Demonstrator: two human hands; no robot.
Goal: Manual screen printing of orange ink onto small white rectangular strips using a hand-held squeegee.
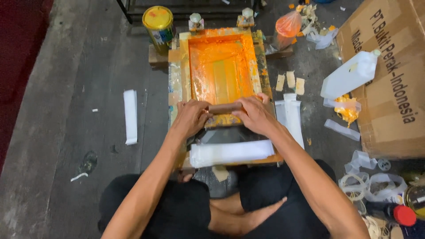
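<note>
A screen-printing frame (185,66) smeared with orange ink lies on the floor in front of me. My left hand (191,117) and my right hand (255,115) both grip a brown wooden squeegee handle (225,107) held across the near end of the frame. Below my hands, a white folded cloth strip (232,152) lies across the near edge of the board. I sit cross-legged in black shorts right behind it.
A yellow-lidded tin (159,24) stands at the far left of the frame. At right are an orange plastic bag (287,25), a white jug (349,75), a large cardboard box (389,93), white strips (292,115) and tape rolls. Another white strip (130,116) lies at left.
</note>
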